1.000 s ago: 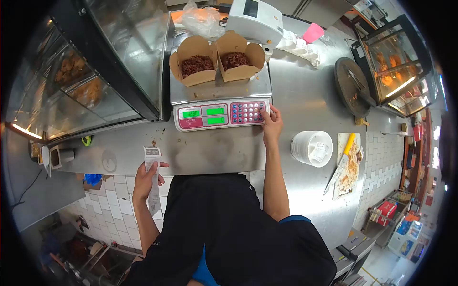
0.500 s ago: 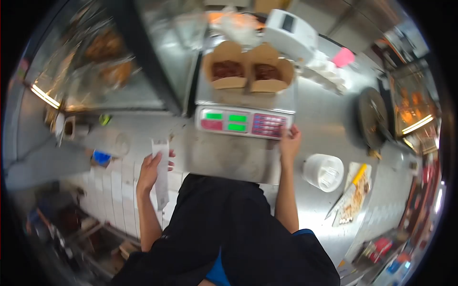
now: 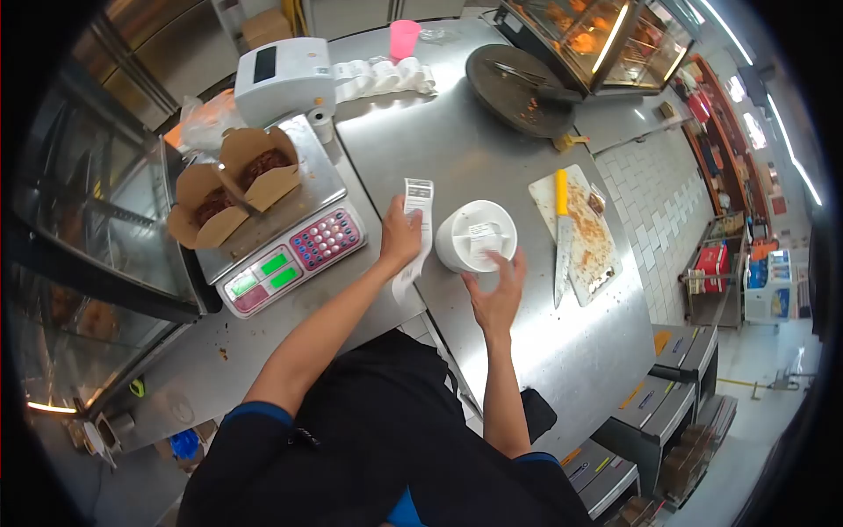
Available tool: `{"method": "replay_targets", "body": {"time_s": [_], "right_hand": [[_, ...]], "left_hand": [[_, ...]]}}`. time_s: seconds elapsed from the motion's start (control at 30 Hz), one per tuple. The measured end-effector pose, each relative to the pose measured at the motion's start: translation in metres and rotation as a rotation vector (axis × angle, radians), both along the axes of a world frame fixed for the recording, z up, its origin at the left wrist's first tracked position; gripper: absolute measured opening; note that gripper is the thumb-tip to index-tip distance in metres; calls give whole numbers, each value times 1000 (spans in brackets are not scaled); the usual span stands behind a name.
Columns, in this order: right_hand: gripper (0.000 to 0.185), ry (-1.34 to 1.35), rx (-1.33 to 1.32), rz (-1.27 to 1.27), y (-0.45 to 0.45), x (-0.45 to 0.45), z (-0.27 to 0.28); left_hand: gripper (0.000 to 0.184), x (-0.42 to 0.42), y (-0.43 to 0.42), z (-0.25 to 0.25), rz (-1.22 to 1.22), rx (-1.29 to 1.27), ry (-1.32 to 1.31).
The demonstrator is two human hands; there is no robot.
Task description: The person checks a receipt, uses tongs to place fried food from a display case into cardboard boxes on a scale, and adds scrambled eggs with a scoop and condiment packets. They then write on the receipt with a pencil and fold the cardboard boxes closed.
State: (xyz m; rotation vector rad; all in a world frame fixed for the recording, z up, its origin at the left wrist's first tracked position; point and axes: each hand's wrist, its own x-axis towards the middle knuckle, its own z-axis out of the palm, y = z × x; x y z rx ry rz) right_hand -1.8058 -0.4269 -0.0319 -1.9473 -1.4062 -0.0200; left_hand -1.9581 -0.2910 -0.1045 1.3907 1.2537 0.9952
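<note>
Your left hand (image 3: pixel 401 237) clamps the receipt (image 3: pixel 425 230), axis twelve-to-six, header twelve; your right hand (image 3: pixel 497 303), fingers apart, is at the tub's (image 3: pixel 450 246) five o'clock.

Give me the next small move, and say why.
Probably lower the right hand to the printed paper in the white tub: its fingers are spread at the near rim, holding nothing visible, while the left hand grips a paper strip.

I can't make out a single word or number from here: small dark print on the paper slip (image 3: pixel 420 200) in the left hand (image 3: pixel 401 237), more on the label (image 3: pixel 481 234) by the right hand's (image 3: pixel 497 303) fingertips, all too tiny.
</note>
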Motion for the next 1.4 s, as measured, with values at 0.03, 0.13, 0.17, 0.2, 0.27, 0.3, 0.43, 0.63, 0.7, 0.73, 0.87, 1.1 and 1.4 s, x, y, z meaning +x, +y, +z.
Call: {"method": "replay_targets", "body": {"time_s": [0.03,0.13,0.17,0.2,0.27,0.3,0.43,0.63,0.7,0.73,0.87,1.1,1.4], "right_hand": [[38,1,7,-13,6,8,-9],[37,341,-30,11,16,25,-29],[37,346,-31,7,21,30,-30],[36,354,7,-22,25,36,-31],[36,369,31,-55,28,41,-29],[35,377,-7,-79,30,43,-24],[34,428,7,-46,48,24,-14],[42,173,-93,166,82,17,-44],[79,153,-59,197,75,7,-21],[80,209,-141,91,67,-8,7],[53,396,-14,236,65,-47,53],[38,517,9,693,60,-165,104],[27,564,-97,901,18,-328,98]], "left_hand": [[36,14,9,-35,130,104,167],[43,20,1,-32,250,334,497],[47,15,-8,-20,244,459,663],[44,10,-15,-15,106,401,686],[40,-4,-20,-26,-36,332,608],[36,-9,-22,-31,-163,269,519],[30,-16,-39,-37,-63,422,425],[15,-53,-70,-35,-231,528,381],[14,-110,-87,39,-65,658,432],[13,-149,-107,67,60,750,514],[24,-296,-142,139,974,664,751],[68,-437,-134,165,1249,735,910],[120,-455,-122,133,1034,708,934]]}}
